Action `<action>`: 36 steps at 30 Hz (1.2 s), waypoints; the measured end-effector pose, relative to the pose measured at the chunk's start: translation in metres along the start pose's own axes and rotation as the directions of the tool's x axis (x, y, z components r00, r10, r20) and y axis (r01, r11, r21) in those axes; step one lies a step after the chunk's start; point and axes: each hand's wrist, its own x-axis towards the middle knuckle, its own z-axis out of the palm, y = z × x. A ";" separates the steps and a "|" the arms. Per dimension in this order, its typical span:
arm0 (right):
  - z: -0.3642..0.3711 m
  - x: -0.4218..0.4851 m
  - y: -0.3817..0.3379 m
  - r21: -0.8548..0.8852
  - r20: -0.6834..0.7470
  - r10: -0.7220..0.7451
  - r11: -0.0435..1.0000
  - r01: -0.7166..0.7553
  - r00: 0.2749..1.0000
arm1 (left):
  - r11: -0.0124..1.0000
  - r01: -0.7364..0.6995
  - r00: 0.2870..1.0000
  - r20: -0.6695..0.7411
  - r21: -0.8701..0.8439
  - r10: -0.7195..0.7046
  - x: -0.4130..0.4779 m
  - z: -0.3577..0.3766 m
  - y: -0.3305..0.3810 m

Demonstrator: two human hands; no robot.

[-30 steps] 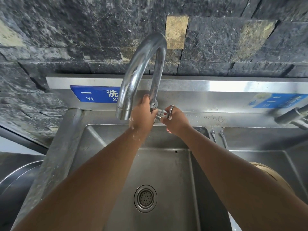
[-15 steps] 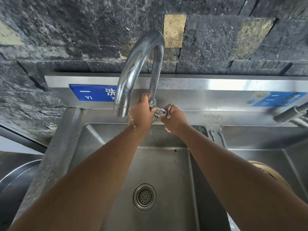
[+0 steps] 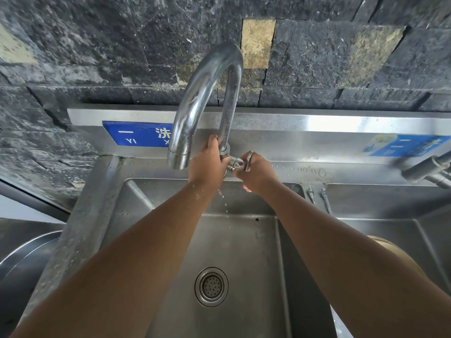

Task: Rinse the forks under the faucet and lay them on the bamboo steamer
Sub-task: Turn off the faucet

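Head view: left hand clenched round upright faucet stem, right hand grasping its sideways-pointing handle.

Single head view, looking forward and steeply down over the sink, close above its basin, facing the back wall.

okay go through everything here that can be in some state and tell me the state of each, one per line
faucet: spout over the left basin, no stream from it
faucet handle: gripped by the right hand
left hand: wet, wrapped around the faucet's base, dripping
right hand: closed on the handle
sink drain: strainer in place, basin not filled
forks: lying on the sink ledge
bamboo steamer: mostly hidden by the right arm
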 end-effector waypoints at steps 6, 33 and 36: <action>0.001 0.000 0.001 -0.003 0.001 0.003 1.000 -0.003 1.000 | 1.000 -0.008 1.000 0.000 0.005 0.008 0.000 0.001 -0.001; -0.014 -0.030 0.012 -0.103 0.048 0.070 0.993 -0.064 0.996 | 0.989 0.150 0.983 0.113 -0.018 -0.147 -0.024 -0.005 0.011; -0.027 -0.065 0.032 -0.060 0.018 0.086 0.995 -0.085 0.996 | 0.984 0.171 0.975 0.153 -0.039 -0.164 -0.053 -0.005 0.026</action>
